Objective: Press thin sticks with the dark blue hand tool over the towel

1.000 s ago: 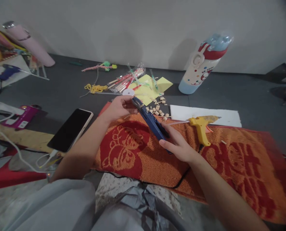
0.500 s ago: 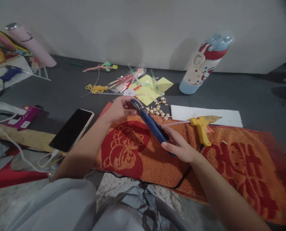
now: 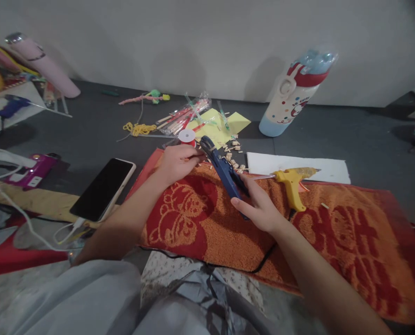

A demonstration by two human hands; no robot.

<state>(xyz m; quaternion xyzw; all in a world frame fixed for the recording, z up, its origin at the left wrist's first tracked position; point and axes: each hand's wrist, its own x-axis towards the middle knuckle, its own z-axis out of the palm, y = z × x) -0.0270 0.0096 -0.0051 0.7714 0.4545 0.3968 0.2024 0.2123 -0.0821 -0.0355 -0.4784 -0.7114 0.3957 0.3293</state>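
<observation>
My right hand [image 3: 259, 204] is wrapped around the lower part of a blue hand tool [image 3: 224, 174] with long, plier-like handles. The tool tilts up and to the left, over an orange and red towel [image 3: 228, 232], and its dark head points away from me. Beside that head is my left hand [image 3: 179, 163], fingers curled and pressed together; whatever lies between the fingertips is too small or hidden to make out. Small cut wooden pieces [image 3: 233, 160] lie just beyond the tool. A white spool [image 3: 187, 136] with red on it stands behind my left hand.
A yellow glue gun [image 3: 294, 186] rests on the towel by a white board [image 3: 298, 165]. Behind are yellow paper [image 3: 238, 122], wrapped sticks [image 3: 181, 118], yellow yarn [image 3: 139, 129] and a tall bottle [image 3: 284, 107]. A cabled phone [image 3: 103, 188] and a purple power strip [image 3: 35, 170] are left.
My left fingers have come away from the tool's head and drawn slightly toward me, uncovering the spool. The blue tool, still in my right hand, has turned a little more upright.
</observation>
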